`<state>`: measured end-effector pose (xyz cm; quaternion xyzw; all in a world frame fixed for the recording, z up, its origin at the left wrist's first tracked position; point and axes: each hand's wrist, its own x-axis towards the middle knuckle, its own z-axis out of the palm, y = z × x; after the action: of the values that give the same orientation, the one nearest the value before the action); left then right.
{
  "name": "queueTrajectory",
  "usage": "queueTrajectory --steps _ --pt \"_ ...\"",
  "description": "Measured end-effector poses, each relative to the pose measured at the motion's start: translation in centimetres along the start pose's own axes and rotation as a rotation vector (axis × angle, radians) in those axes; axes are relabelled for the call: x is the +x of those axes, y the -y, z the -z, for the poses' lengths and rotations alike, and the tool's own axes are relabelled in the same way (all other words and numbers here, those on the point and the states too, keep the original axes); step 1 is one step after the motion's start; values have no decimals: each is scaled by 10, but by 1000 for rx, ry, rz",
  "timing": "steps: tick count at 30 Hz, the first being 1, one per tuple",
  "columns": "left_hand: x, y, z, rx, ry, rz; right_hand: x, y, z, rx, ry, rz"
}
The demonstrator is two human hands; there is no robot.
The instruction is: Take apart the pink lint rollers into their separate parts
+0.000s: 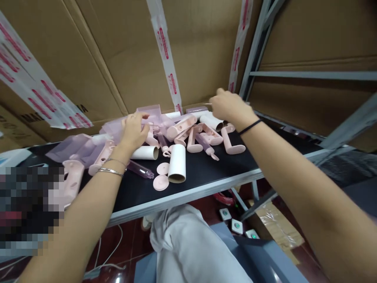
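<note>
My left hand (134, 129) reaches into the pile at the back of the black shelf, thumb and forefinger apart, beside translucent purple containers (150, 113). My right hand (231, 107) is above the pile's right end, its fingers curled; what they hold, if anything, is hidden. Under it lie a white cardboard tube (212, 121) and a pale pink L-shaped bracket (231, 141). More pink brackets (194, 140) crowd the middle. In front, another white tube (177, 161) is next to two pink round discs (161, 182). A purple tube-shaped bottle (140, 169) lies near my left wrist.
Large taped cardboard boxes (118, 51) stand behind the shelf. A grey metal frame (256, 51) rises at the right, and the shelf's metal edge (188, 196) runs along the front. Below are small white devices with green buttons (237, 226) and flattened cardboard (279, 226).
</note>
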<state>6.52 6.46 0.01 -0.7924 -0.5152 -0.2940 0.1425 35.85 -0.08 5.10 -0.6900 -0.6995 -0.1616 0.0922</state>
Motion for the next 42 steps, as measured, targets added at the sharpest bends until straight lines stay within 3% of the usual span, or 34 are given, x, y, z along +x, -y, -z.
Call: queueTrajectory --steps 5,9,13,18,28,32,38,42 --pt "2 3 -5 6 4 8 -29 -83 -31 -63 31 -296" --pt "3 5 -6 7 15 4 -51 -130 -69 -50 119 -475" --pt "0 5 -5 -18 -4 1 -61 -161 -96 -21 235 -451" --pt "-2 5 -5 -6 -16 -8 -66 -177 -107 -14 242 -365" --pt "-6 0 10 48 -107 -90 -97 -162 -93 -12 150 -252" --pt "-7 -6 12 50 -109 -150 -104 -145 -81 -124 19 -259" --pt "-9 -14 16 52 -96 -181 -97 -77 -55 -69 -191 3" --pt "-9 -14 17 39 -82 -183 -97 -13 -40 -36 -160 207"
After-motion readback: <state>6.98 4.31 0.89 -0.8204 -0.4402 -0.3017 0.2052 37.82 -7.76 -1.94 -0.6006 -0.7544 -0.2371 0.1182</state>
